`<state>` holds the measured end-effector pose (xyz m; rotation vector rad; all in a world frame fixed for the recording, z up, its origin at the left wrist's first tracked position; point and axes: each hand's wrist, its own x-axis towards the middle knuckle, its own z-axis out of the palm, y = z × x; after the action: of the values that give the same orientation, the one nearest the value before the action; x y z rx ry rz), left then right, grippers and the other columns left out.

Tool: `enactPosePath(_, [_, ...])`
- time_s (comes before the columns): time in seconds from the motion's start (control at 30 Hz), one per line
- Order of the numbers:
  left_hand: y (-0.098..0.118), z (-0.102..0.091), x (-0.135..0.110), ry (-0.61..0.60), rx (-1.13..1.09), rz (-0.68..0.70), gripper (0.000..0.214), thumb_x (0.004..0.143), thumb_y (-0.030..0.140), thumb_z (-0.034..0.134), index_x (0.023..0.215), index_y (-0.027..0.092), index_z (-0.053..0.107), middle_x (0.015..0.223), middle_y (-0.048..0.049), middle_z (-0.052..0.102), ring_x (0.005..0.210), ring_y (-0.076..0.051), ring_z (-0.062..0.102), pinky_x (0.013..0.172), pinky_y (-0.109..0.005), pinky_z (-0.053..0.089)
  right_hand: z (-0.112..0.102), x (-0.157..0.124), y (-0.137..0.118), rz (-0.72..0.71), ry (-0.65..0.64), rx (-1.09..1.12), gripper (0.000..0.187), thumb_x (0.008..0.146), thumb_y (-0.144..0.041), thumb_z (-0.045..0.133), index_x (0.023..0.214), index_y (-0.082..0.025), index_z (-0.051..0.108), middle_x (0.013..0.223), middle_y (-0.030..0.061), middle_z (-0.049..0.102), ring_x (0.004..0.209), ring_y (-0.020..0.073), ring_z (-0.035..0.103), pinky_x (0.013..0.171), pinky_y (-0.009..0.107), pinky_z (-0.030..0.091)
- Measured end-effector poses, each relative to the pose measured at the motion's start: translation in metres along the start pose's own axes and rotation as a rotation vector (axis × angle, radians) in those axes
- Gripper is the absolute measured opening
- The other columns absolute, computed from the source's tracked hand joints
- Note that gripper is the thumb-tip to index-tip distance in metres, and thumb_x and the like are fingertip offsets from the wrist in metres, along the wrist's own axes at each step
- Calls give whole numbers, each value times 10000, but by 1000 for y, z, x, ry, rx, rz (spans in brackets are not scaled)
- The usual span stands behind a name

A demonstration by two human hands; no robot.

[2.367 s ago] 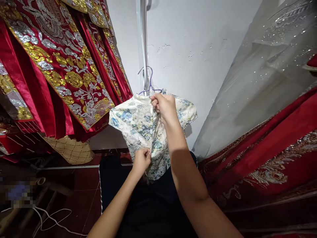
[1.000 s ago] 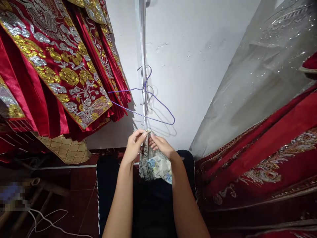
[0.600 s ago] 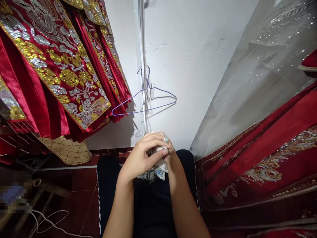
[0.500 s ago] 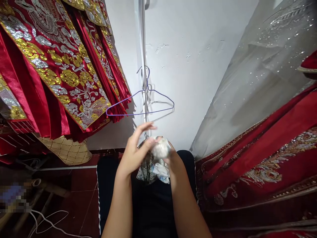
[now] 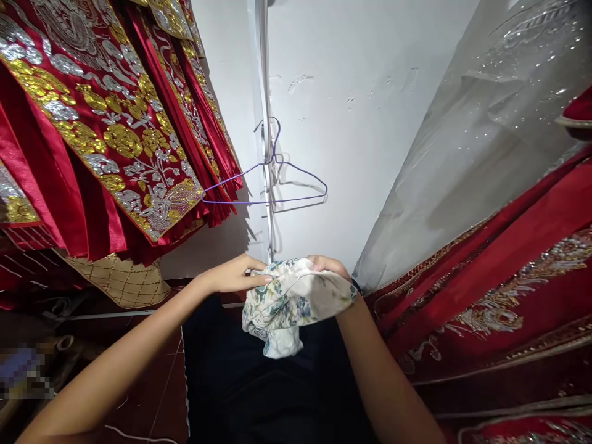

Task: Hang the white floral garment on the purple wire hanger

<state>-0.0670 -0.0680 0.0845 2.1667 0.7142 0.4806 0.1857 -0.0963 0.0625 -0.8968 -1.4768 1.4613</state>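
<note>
A bunched white cloth with a green and blue floral print (image 5: 296, 296) hangs between my two hands above my lap. My left hand (image 5: 240, 275) grips its upper left edge, thumb on top and the other fingers partly behind the fabric. At the upper right, my right hand (image 5: 329, 265) pinches the cloth, most of its fingers hidden by it. One flap drapes over my right wrist. Beyond my hands, a purple wire hanger (image 5: 266, 201) hangs bare from a strip on the wall.
Red embroidered garments (image 5: 124, 142) hang at the left. On the right are a sheer sparkling white fabric (image 5: 444, 142) and red beaded garments (image 5: 499, 308). A white wall (image 5: 351, 135) stands ahead. A white cable (image 5: 139, 435) lies on the floor at lower left.
The cloth has gone from a tight bundle to a wider, partly spread shape. My left hand has closed on its edge, with the left forearm swung outward.
</note>
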Motion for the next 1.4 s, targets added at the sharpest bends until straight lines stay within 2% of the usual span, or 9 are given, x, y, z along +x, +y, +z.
enactPosePath(0.17, [-18,-39,-22,208,358,-40,349,684,528,779,592,224,633,638,-29,584,656,-214,554,760,-323,435,-27,20,-19,161,-13,268,305,624,-475,480,703,-199,584,625,121,599,709,316,617,665,433,494])
enactPosePath(0.4, [-14,-71,-40,440,257,-39,339,716,524,755,616,209,681,619,-28,621,619,-202,587,666,-296,466,-66,59,-40,-169,327,-4,392,746,-627,392,637,-255,441,527,53,441,588,261,512,620,422,451])
enactPosePath(0.53, [0,-81,-43,541,12,-68,322,820,475,664,757,163,716,698,-34,654,622,-176,562,592,-252,435,-57,73,-35,-55,85,-48,313,758,-527,460,637,-239,445,560,9,413,548,193,445,592,351,431])
enactPosePath(0.67, [-16,-96,-50,477,72,-143,227,714,412,768,683,194,713,657,-39,652,656,-207,580,676,-281,487,-49,79,-37,-56,-205,-585,507,708,-528,711,1111,-225,660,848,44,612,754,208,557,717,320,435])
enactPosePath(0.8, [-49,-108,-60,546,292,-236,216,644,360,797,555,245,637,578,-29,606,639,-221,605,775,-304,511,-51,100,-39,-245,-55,-1052,994,685,-503,799,1534,-235,358,777,33,614,678,210,544,686,312,396])
enactPosePath(0.9, [-63,-114,-61,701,278,-269,160,694,306,730,578,247,637,635,-48,638,710,-250,640,831,-325,505,-53,124,-33,-325,49,-1162,866,816,-512,680,1554,-234,322,752,46,654,702,246,588,684,313,398])
enactPosePath(1.03, [-60,-115,-55,729,237,-220,87,666,207,714,749,221,734,854,-79,731,892,-298,648,952,-350,451,-63,141,-21,-340,74,-1167,449,939,-496,502,1240,-210,674,1090,127,713,980,293,627,790,337,429])
enactPosePath(1.27, [-33,-96,-31,875,222,-107,39,738,181,702,774,193,697,969,-100,722,1059,-313,620,1077,-373,383,-79,137,-20,-344,195,-1080,623,937,-564,466,1449,-209,469,962,103,714,812,259,625,729,320,425])
enactPosePath(1.4, [-18,-88,-19,961,134,-5,103,714,186,726,729,210,627,1037,-99,706,1236,-333,528,1199,-433,240,-71,147,-17,-382,120,-1005,433,957,-520,434,1164,-213,659,996,80,704,785,214,596,729,296,395])
